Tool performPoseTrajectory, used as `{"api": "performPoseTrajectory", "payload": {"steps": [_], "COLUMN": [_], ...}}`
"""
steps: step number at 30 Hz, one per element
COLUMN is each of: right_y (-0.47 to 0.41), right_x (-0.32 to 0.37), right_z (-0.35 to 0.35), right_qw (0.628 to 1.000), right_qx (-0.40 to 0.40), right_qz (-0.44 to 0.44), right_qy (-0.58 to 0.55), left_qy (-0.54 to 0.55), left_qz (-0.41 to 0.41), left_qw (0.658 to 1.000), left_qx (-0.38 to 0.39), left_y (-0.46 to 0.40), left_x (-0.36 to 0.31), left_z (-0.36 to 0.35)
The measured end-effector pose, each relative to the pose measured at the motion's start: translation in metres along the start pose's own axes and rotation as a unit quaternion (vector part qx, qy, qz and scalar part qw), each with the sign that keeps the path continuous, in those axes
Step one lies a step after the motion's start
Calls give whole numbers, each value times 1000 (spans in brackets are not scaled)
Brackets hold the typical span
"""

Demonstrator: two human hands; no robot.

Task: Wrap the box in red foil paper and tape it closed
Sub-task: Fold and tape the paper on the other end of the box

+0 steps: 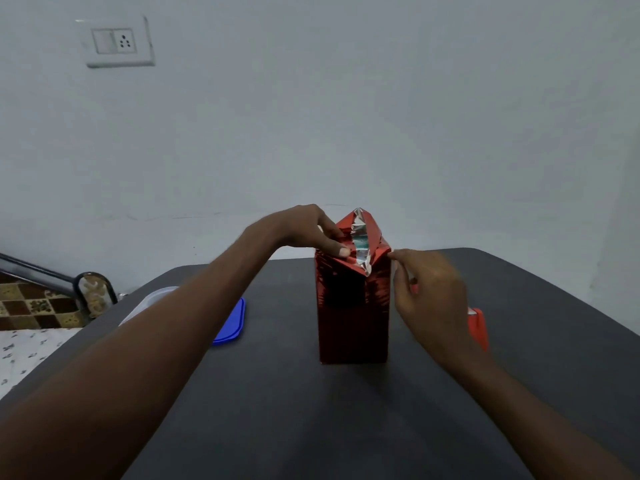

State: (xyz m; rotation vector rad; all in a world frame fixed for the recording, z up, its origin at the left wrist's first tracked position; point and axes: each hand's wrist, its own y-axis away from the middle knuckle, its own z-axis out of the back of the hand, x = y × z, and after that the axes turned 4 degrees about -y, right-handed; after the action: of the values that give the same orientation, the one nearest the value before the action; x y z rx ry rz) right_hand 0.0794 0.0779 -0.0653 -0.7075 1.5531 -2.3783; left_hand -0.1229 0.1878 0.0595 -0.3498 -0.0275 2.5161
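left hand [311, 233], centre of frame: thumb and fingers curled onto the red foil paper [353, 299] at the upper left corner of the box [353, 327], pinning a folded flap down. right hand [429, 292], just right of the box: fingertips pinched together at the upper right corner; what they pinch is too small to tell, possibly a bit of tape or the foil edge.

box stands upright on the dark table [311, 410], centre of frame, slightly right. sides fully covered in foil, smooth low down, wrinkled toward the top. top end not closed: flaps rise to a peak, silver underside showing, a teal patch of box visible through the gap.

judgement: step in hand is folding and closing the top end. next move calls for pressing the right flap over the left, flattening the peak, then taping across the seam while one hand keeps the folds down.

red object [479, 327], partly hidden behind the right hand, may be the tape dispenser. blue lid [232, 323] on a clear container [149, 303], left of centre.
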Motion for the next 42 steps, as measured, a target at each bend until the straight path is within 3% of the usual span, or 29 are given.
{"api": "performPoseTrajectory", "payload": {"steps": [3,6,11,15,21,26,38,42], "right_y": [-10,-15,-22,-31,-34,-40,-38,-35], "right_x": [-31,-54,-68,-92,-121,-122,-115,-110], "right_z": [2,11,28,29,30,34,39,41], "right_qw": [979,935,888,853,831,757,725,737], "right_qx": [116,233,302,351,286,329,333,259], "right_qz": [-142,-201,-197,-303,-476,-563,-593,-603], "right_qy": [89,179,284,238,19,-25,-109,-165], "left_qy": [-1,5,17,17,20,22,17,30], "left_qz": [-2,-4,-10,-8,-6,-4,4,3], "left_qw": [1000,1000,1000,1000,1000,1000,1000,999], "left_qx": [-3,0,0,1,4,5,17,16], "left_y": [-3,-5,-3,-4,-7,-6,-4,-5], "left_x": [5,5,4,5,6,5,1,0], "left_z": [-2,-2,-2,-2,-2,-2,0,0]}}
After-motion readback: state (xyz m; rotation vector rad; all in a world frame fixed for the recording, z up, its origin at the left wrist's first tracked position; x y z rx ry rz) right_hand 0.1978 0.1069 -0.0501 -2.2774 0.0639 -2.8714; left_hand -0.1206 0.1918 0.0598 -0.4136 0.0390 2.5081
